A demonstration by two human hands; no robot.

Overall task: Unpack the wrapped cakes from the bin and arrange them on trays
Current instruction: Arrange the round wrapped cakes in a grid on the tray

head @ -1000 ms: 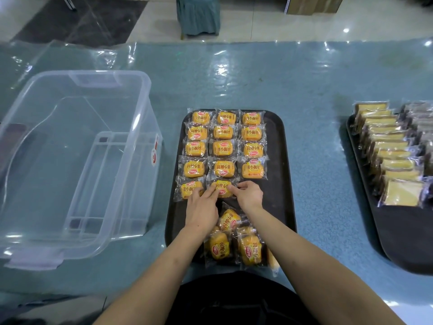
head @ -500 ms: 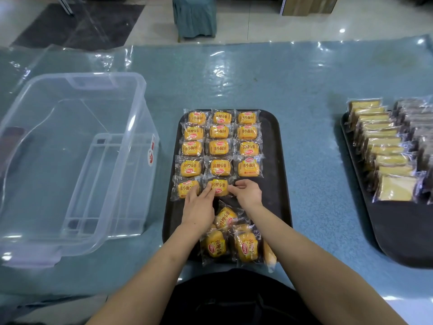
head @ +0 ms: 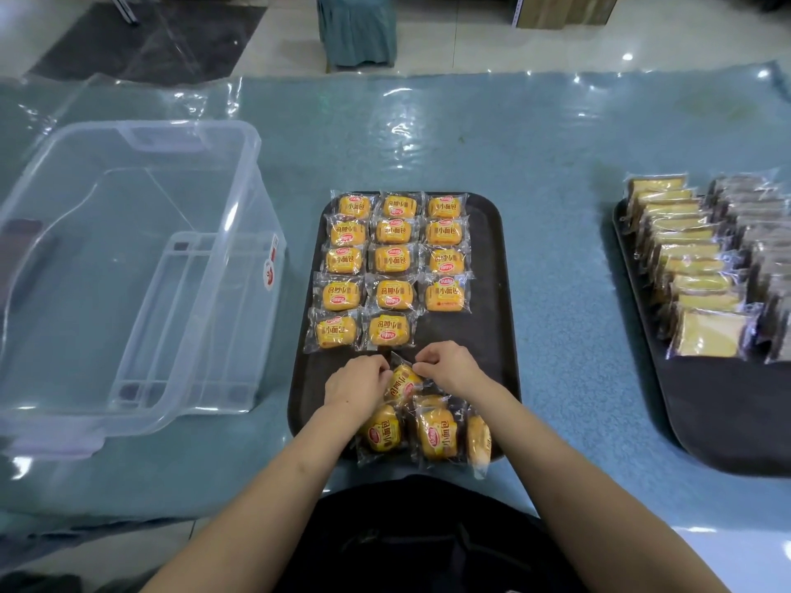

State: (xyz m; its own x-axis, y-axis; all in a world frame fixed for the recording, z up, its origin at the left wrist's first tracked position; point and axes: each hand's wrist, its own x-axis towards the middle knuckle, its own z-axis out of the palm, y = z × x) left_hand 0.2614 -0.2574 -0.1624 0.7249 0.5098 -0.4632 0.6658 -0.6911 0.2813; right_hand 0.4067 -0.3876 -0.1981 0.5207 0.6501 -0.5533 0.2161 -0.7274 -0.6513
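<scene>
Fingers (head: 379,370) of both hands now pinch loose cake (head: 402,383), withdrawn from placed row.

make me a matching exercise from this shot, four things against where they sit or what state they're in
Things:
1. clear plastic bin
2. middle tray
3. right tray
4. cake between the hands

States:
a. tilted, pinched from both sides
b. holds pale yellow slices in overlapping rows
c. empty, left of the trays
d. holds neat rows of orange packs

Pairs: 1-c, 2-d, 3-b, 4-a
</scene>
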